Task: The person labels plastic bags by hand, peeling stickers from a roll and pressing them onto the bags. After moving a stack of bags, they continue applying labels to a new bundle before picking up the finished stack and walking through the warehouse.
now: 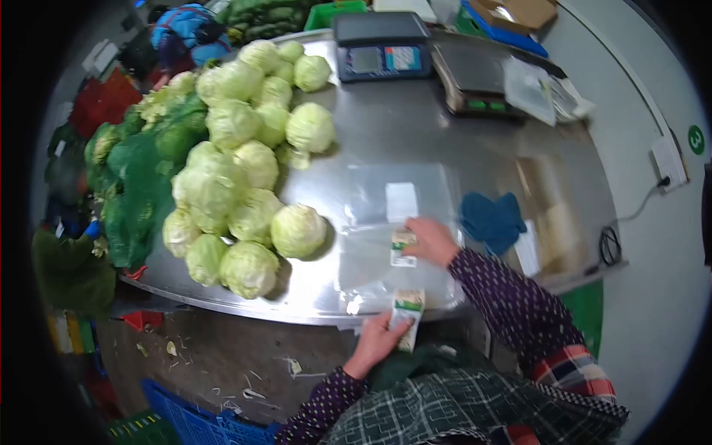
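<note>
Near the table's front edge, my left hand (380,339) is closed on a stack of printed labels (409,300). My right hand (432,242) is farther forward, its fingers on a single label (403,258) that lies over a clear plastic bag (363,256). Beyond it, a white label (401,201) shows on another clear bag (365,182). Left of the bags, many pale green cabbages (298,231) are piled on the metal table (386,126).
Two scales (382,46) (475,74) stand at the back. A blue cloth (492,222) lies right of the bags. Green net sacks (141,185) are at the left, with a person (185,30) beyond. Blue crates (200,419) sit on the floor.
</note>
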Motion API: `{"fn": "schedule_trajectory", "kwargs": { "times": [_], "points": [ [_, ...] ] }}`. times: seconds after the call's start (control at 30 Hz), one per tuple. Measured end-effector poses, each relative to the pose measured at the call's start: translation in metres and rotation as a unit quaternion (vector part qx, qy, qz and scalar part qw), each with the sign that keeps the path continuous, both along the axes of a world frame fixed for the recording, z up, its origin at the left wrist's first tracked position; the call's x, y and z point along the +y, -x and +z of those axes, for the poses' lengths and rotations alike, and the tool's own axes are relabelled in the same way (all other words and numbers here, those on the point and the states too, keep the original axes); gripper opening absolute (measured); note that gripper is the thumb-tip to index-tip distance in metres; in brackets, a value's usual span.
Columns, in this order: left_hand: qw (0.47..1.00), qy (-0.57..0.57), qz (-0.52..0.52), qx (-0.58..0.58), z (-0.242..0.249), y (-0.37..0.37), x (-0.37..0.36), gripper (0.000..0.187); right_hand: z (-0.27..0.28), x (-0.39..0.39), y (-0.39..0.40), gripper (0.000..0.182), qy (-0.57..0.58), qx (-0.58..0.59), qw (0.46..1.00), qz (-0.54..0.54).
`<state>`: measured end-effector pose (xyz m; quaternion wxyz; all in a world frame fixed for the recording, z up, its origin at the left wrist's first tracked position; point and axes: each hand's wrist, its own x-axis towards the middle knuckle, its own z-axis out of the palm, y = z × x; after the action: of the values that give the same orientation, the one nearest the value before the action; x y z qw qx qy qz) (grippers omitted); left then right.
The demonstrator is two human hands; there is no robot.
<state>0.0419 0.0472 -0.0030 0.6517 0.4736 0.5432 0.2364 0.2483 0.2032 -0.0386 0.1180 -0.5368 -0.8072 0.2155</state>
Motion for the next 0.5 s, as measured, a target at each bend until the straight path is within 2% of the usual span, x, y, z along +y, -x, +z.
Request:
{"fn": "schedule_trajectory", "kwargs": {
  "times": [0.03, 0.1, 0.17, 0.2, 0.23, 0.27, 0.3, 0.33, 0.37, 0.43, 0.5],
  "points": [
    [0.998, -0.051, 0.014, 0.023, -0.008, 0.001, -0.005, 0.028, -0.008, 0.003, 0.001, 0.062, -0.033, -0.007, 0.999, -0.016],
    [0.999, -0.025, 0.026, -0.02, -0.013, 0.009, -0.005, 0.027, 0.032, -0.001, 0.008, 0.068, -0.02, -0.083, 0.995, -0.043],
    [0.998, -0.032, 0.037, -0.04, -0.02, 0.015, 0.001, 0.025, 0.025, -0.013, 0.005, 0.06, -0.053, -0.116, 0.99, 0.06],
    [0.998, 0.0, 0.021, -0.056, -0.015, 0.015, 0.004, 0.025, 0.008, -0.024, 0.002, 0.052, -0.065, -0.073, 0.99, 0.106],
    [0.999, 0.01, -0.027, -0.025, 0.004, 0.012, 0.01, 0.027, -0.006, -0.034, 0.002, 0.044, -0.072, -0.032, 0.986, 0.148],
    [0.997, -0.034, -0.069, 0.0, -0.008, 0.008, 0.005, 0.028, -0.008, -0.037, 0.004, 0.044, -0.08, -0.031, 0.985, 0.15],
    [0.99, -0.082, -0.109, 0.024, -0.009, 0.001, 0.006, 0.03, -0.006, -0.035, 0.005, 0.036, -0.056, -0.003, 0.991, 0.123],
    [0.986, -0.056, -0.15, 0.038, -0.011, -0.002, 0.01, 0.031, -0.005, -0.035, 0.004, 0.029, -0.026, 0.026, 0.995, 0.096],
    [0.986, -0.058, -0.151, 0.039, -0.013, -0.003, 0.014, 0.031, -0.006, -0.032, 0.003, 0.029, -0.029, 0.027, 0.995, 0.094],
    [0.972, -0.178, -0.12, 0.092, -0.019, -0.005, 0.03, 0.029, -0.004, -0.025, 0.001, 0.02, 0.004, 0.057, 0.992, 0.111],
    [0.975, -0.172, -0.11, 0.09, -0.034, -0.007, 0.036, 0.027, 0.006, -0.006, -0.004, 0.017, 0.107, 0.019, 0.991, 0.073]
  ]
}}
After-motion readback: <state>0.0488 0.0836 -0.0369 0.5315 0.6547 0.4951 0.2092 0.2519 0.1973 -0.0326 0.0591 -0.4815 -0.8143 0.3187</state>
